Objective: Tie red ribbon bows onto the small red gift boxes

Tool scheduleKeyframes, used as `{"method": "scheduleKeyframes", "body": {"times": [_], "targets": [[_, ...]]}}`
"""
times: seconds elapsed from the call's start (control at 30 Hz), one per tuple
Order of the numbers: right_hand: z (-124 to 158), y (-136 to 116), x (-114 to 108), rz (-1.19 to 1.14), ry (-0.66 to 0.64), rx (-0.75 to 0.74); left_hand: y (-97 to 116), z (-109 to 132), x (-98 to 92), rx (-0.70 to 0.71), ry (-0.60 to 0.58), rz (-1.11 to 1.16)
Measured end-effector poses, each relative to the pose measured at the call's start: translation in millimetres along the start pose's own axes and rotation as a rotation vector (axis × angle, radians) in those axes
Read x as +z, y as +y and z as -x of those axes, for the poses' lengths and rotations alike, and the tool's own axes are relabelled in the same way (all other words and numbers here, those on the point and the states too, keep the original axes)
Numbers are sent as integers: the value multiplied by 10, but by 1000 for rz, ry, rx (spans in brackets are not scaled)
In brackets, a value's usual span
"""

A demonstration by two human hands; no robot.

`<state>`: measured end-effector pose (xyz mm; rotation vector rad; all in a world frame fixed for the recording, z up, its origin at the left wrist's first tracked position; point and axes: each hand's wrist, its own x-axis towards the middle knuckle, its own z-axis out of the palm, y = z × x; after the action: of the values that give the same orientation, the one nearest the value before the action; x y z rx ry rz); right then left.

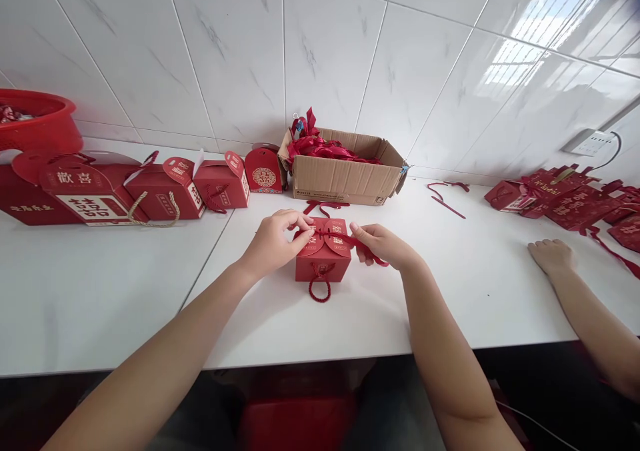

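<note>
A small red gift box (323, 268) with pale printed characters stands on the white table in front of me. A dark red ribbon (340, 236) runs through the slots in its closed top flaps. My left hand (280, 238) pinches the ribbon at the box's upper left. On the other side, my right hand (381, 244) grips the ribbon between thumb and fingers, with a loose end hanging below the hand. A twisted red cord handle (320, 291) loops down from the box's near face onto the table.
A cardboard box (345, 179) of red ribbons stands against the wall. Red gift boxes (223, 184) line the back left, near a red plastic basket (40, 124). More gift boxes (565, 204) and another person's hand (553, 256) are at right. Loose ribbon (447, 201) lies behind.
</note>
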<state>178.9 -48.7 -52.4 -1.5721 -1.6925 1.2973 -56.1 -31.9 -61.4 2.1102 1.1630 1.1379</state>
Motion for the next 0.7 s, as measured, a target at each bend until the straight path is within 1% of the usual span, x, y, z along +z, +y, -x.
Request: {"method": "scheduleKeyframes", "body": {"times": [0.03, 0.1, 0.17, 0.23, 0.3, 0.37, 0.57, 0.7], "targets": [[12, 1, -25, -21, -52, -9, -2, 1, 0, -3, -3, 2], [23, 16, -72, -99, -131, -86, -7, 1, 2, -5, -5, 5], [24, 40, -110, -207, -176, -203, -12, 0, 7, 0, -4, 8], [17, 63, -130, -291, -187, -330, -16, -1, 14, 9, -4, 12], [5, 80, -124, -310, -172, -439, -14, 1, 24, 21, -11, 15], [-15, 91, -88, -311, -153, -495, -8, 8, 36, 35, -22, 16], [-105, 92, 100, -483, 54, -548, 21, 37, 67, 86, -38, 25], [-120, 80, 147, -525, 64, -546, 49, 40, 74, 81, -36, 26]]}}
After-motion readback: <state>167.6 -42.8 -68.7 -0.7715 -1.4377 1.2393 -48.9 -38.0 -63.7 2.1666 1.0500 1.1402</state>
